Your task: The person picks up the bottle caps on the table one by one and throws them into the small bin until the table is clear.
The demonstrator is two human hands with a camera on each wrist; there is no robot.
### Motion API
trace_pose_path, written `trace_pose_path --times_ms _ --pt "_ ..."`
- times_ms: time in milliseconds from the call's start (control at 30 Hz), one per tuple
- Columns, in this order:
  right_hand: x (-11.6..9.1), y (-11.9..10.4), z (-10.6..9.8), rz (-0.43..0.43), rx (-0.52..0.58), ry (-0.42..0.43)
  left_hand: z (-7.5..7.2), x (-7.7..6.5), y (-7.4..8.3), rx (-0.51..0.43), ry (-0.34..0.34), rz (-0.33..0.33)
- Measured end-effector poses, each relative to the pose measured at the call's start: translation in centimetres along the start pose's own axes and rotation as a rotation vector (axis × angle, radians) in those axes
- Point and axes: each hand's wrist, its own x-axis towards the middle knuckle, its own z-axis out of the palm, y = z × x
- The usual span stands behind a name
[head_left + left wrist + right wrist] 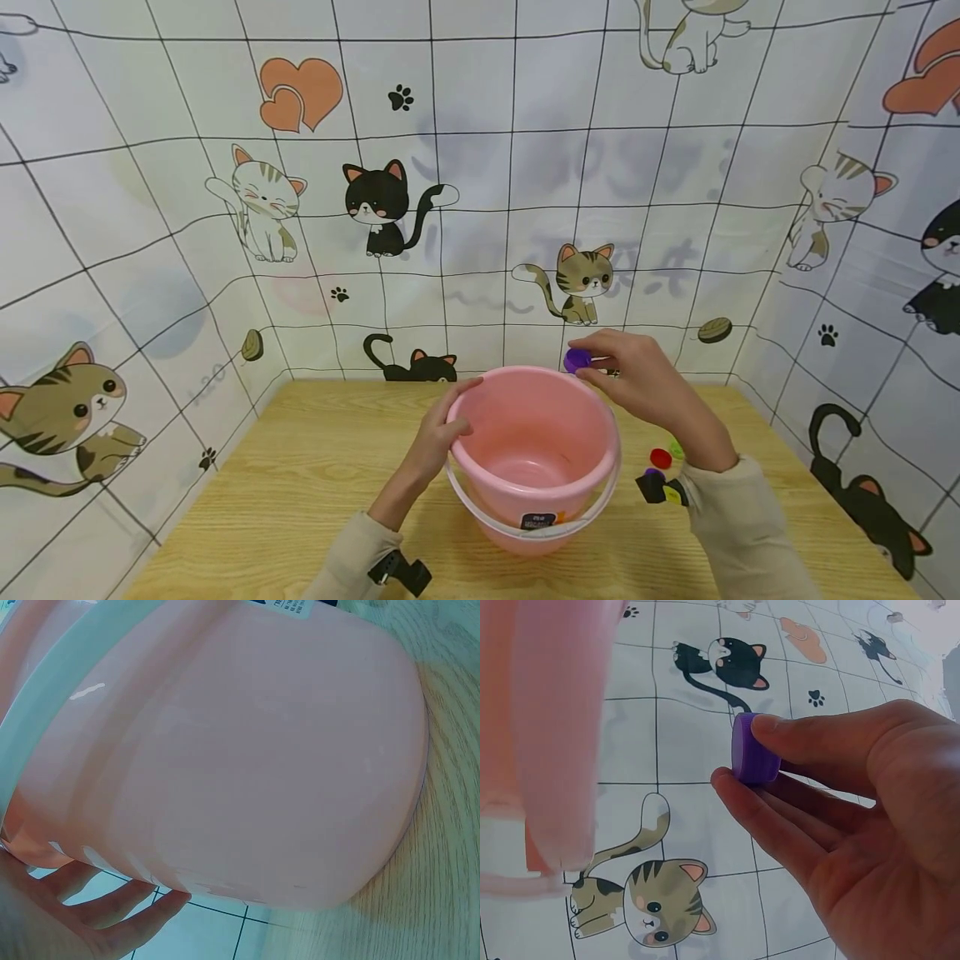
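A pink bucket (536, 433) with a pale handle stands upright on the wooden table, its inside bare in the head view. My left hand (441, 427) grips its rim on the left, thumb inside and fingers along the outer wall, as the left wrist view shows beside the bucket wall (247, 757). Between thumb and fingers, my right hand (633, 371) pinches a purple bottle cap (577, 360), just beyond the bucket's right rim. The right wrist view shows the ridged side of that cap (755, 750), near the blurred bucket edge.
Right of the bucket, a red cap (661, 458), a green cap (677, 450) and a purple cap (654, 473) lie on the table (322, 475), partly behind the right wrist. A cat-printed cloth wall (480, 183) encloses the back and sides.
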Motion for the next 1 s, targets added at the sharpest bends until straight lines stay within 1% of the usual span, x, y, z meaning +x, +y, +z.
trace_pose_path --times_ms 233,367,533,767,1000 --pt "0.8 -0.2 0.3 0.026 0.046 -0.057 0.1 0.0 0.1 0.016 0.004 -0.01" --pt "1.2 -0.2 0.5 0.016 0.049 -0.057 0.0 0.1 0.1 0.014 -0.002 -0.006" --pt "1.8 -0.4 0.7 -0.018 0.04 -0.052 0.1 0.0 0.0 0.012 0.009 -0.005" --pt "2.7 -0.9 0.8 -0.012 0.035 -0.08 0.0 0.0 -0.1 0.018 0.013 0.001" --pt "3.1 -1.1 1.1 -0.018 0.036 -0.08 0.0 0.0 0.0 0.014 0.008 -0.007"
